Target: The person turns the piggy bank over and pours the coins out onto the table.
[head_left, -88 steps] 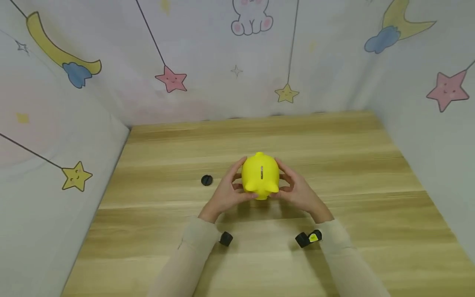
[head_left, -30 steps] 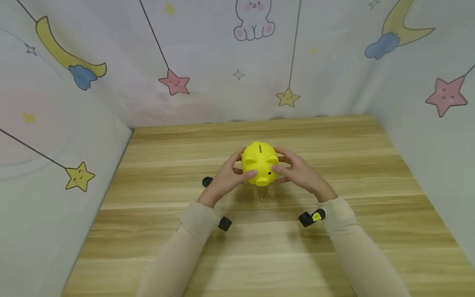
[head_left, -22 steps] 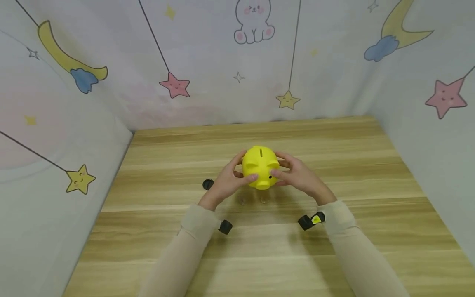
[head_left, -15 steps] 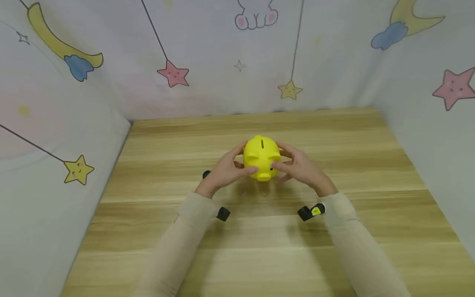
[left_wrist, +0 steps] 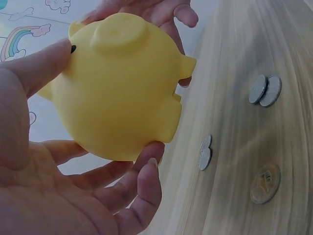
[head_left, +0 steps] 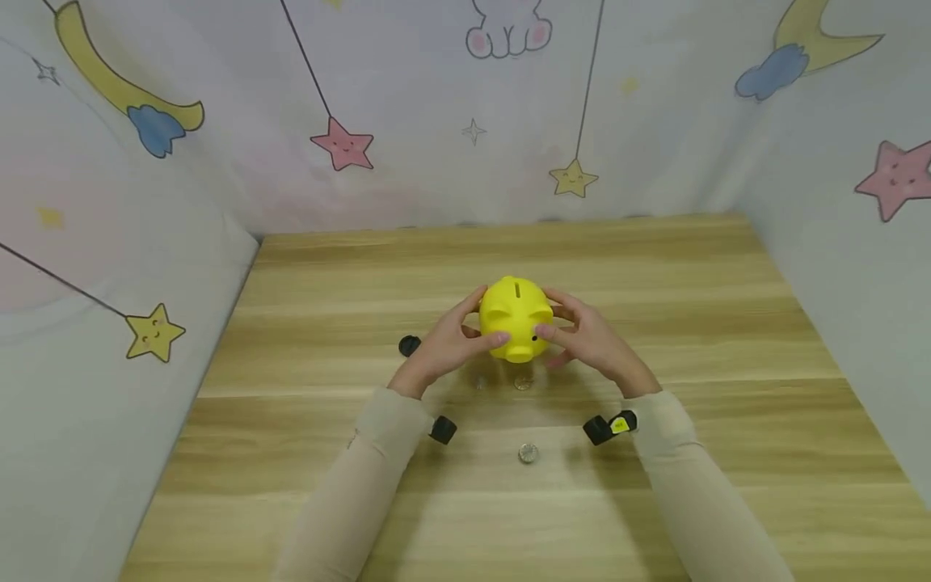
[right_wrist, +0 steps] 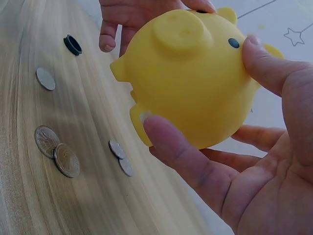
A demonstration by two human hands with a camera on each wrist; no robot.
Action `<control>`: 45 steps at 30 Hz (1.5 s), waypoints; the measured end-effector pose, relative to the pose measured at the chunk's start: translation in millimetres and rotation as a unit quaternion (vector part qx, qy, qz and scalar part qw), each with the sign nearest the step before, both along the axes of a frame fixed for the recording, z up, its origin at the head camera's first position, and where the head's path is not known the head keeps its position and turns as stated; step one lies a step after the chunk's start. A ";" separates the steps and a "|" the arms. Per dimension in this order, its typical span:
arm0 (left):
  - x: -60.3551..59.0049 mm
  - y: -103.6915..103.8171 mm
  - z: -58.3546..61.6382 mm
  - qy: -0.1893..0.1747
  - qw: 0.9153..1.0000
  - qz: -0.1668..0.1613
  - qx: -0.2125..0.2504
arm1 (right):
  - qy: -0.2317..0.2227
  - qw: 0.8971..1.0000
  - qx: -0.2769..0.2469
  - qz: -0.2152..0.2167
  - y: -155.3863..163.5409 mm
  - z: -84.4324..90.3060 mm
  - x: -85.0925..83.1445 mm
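Observation:
A yellow piggy bank point(head_left: 516, 319) is held up off the table, its snout toward the person and its coin slot on top. My left hand point(head_left: 452, 343) grips one side, thumb beside the snout and fingers curled beneath in the left wrist view. From the other side my right hand point(head_left: 592, 339) holds it, thumb by the black eye. Under and in front of the bank lie several coins point(right_wrist: 67, 160). One coin point(head_left: 527, 453) sits apart, nearer the person. The bank's underside is hidden.
A round black cap point(head_left: 410, 345) lies on the wooden table point(head_left: 327, 299), just left of the left hand. Black wrist cameras point(head_left: 609, 427) sit at both cuffs. Light cloth walls point(head_left: 407, 194) printed with stars and moons stand around the table.
The piggy bank has tipped so its snout and face show more. Coins have come into view on the table under it, and one now lies closer to the person. Both hands keep their grip.

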State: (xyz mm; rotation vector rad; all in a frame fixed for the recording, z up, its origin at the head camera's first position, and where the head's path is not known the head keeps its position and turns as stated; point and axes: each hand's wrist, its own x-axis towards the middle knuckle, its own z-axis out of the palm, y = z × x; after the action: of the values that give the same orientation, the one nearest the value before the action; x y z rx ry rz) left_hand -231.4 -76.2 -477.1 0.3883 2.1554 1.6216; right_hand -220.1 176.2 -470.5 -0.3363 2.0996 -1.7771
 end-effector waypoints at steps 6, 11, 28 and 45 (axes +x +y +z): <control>-0.6 0.9 0.8 0.007 1.000 0.008 -0.014 | -0.005 1.000 0.001 -0.001 -0.2 -0.1 -1.0; 0.9 4.6 -0.9 0.006 0.999 0.026 -0.019 | -0.011 1.000 0.013 -0.008 0.1 -4.5 0.7; 2.8 8.2 -9.2 -0.042 0.998 0.037 -0.017 | -0.025 0.998 0.044 -0.026 -9.8 -14.2 2.9; 4.6 -0.9 -8.9 -0.021 0.998 0.051 -0.026 | 0.022 0.999 0.036 -0.030 -15.2 -15.5 2.0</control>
State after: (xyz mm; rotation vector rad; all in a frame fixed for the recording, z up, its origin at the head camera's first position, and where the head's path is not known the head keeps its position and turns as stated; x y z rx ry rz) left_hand -226.8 -77.1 -486.1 0.2296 2.2130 1.6074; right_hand -218.1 161.0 -486.0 -0.2988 2.2193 -1.7363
